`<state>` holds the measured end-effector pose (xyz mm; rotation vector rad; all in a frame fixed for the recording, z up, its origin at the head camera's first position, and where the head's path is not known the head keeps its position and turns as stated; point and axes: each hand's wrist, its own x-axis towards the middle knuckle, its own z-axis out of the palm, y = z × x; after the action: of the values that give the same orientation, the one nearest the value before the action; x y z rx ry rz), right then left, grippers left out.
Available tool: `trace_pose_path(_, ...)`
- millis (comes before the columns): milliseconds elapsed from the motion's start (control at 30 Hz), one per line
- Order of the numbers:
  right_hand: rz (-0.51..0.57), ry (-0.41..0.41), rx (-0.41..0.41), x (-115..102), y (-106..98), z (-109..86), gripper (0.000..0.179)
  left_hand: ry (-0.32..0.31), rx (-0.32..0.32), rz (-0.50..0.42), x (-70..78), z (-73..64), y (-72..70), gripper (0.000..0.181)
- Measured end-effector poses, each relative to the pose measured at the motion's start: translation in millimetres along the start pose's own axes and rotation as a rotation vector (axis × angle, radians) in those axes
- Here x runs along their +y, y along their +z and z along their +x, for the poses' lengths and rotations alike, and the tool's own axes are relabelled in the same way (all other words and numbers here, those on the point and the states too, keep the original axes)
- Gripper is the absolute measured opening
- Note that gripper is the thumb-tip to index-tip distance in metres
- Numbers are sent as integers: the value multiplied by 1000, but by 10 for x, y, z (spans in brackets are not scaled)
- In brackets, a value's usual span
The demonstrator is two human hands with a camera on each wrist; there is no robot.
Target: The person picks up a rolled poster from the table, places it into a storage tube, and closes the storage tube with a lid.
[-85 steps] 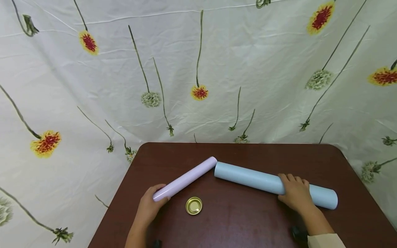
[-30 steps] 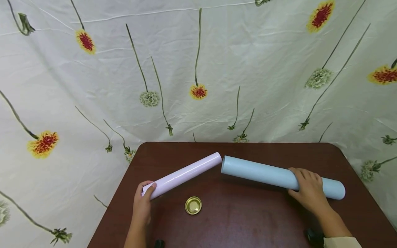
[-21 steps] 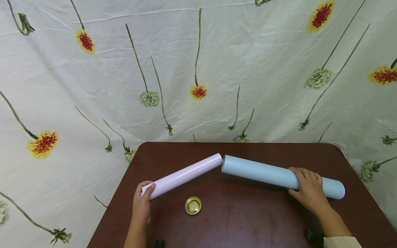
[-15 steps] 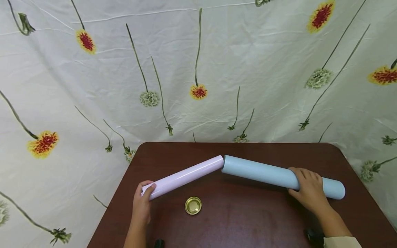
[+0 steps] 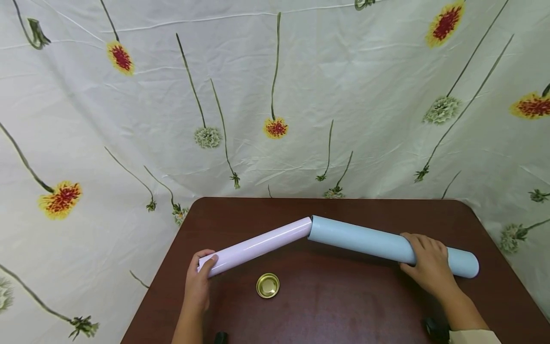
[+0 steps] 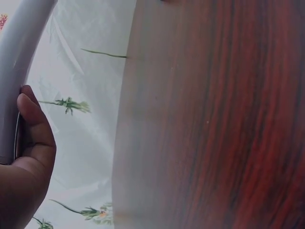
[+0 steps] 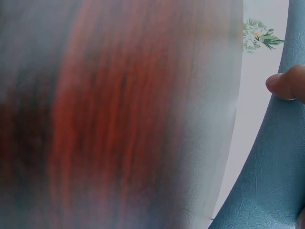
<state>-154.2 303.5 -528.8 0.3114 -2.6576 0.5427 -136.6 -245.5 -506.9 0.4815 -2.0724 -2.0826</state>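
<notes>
My left hand (image 5: 198,282) grips the lower left end of a glossy pale lilac tube (image 5: 259,246), thumb on top. The tube slants up to the right, and its far end meets the open left end of a wider light blue tube (image 5: 358,239), overlapping the rim in the head view. My right hand (image 5: 429,265) holds the blue tube near its right end, fingers over the top. In the left wrist view the fingers (image 6: 38,129) curl round the lilac tube. In the right wrist view the thumb (image 7: 288,83) lies against the blue tube.
A small round gold lid or dish (image 5: 268,285) sits on the dark brown table (image 5: 343,306) below the lilac tube. Behind and beside the table hangs a white flowered cloth (image 5: 378,95). Black wrist straps show at the bottom.
Both tubes have been raised and shifted since the first frame, with the left hand moved to the lilac tube's end. Lately the lilac tube's far end dips slightly and closes onto the blue tube's mouth.
</notes>
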Motion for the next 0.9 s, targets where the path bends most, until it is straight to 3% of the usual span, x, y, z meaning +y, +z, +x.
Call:
trace_pose_path(500, -2, -6, -1, 5, 8, -11, 88, -9, -17, -6, 1, -5, -14, 33)
trace_pose_path(700, -7, -12, -7, 0, 7, -22, 88, 10, 25, -43, -7, 9, 19, 41)
trace_pose_path(900, -8, -18, -3, -6, 9, -27, 89, 41, 108, -116, -48, 35, 62, 48)
